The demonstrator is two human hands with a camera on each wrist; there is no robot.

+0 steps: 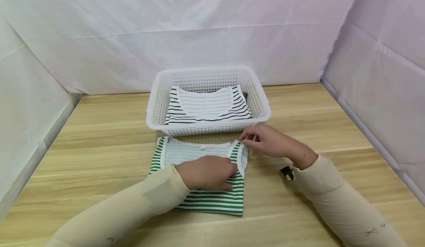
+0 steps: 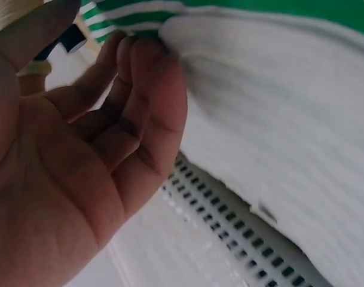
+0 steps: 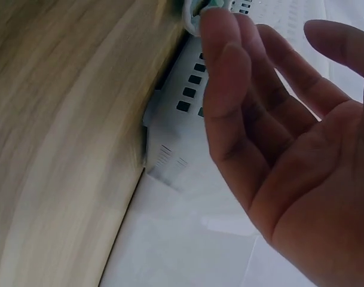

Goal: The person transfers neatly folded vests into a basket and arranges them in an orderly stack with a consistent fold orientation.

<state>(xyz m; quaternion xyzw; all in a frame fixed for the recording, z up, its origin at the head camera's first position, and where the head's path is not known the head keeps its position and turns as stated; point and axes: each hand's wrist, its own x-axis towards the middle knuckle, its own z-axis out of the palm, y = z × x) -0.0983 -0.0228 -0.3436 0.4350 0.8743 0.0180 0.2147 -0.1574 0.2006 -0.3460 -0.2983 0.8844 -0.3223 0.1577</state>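
A green-and-white striped tank top (image 1: 212,203) lies folded on the table, its scoop neck and small label (image 1: 203,148) towards the basket. Over its right half, my left hand (image 1: 207,173) rests with bent fingers on the stripes. The left wrist view has those fingertips against the fabric (image 2: 277,89) and the thumb held away. My right hand (image 1: 267,141) is at the top's right shoulder corner, close to the basket. Its fingertips touch a small fold of green-and-white cloth (image 3: 196,23) in the right wrist view, the thumb standing apart from the fingers.
Just behind the tank top stands a white perforated plastic basket (image 1: 209,125). Inside it lies a folded white top with black stripes (image 1: 207,108). White cloth walls (image 1: 199,47) enclose the wooden table (image 1: 99,129) at the back and sides. A small black object (image 1: 286,172) shows beside the right wrist.
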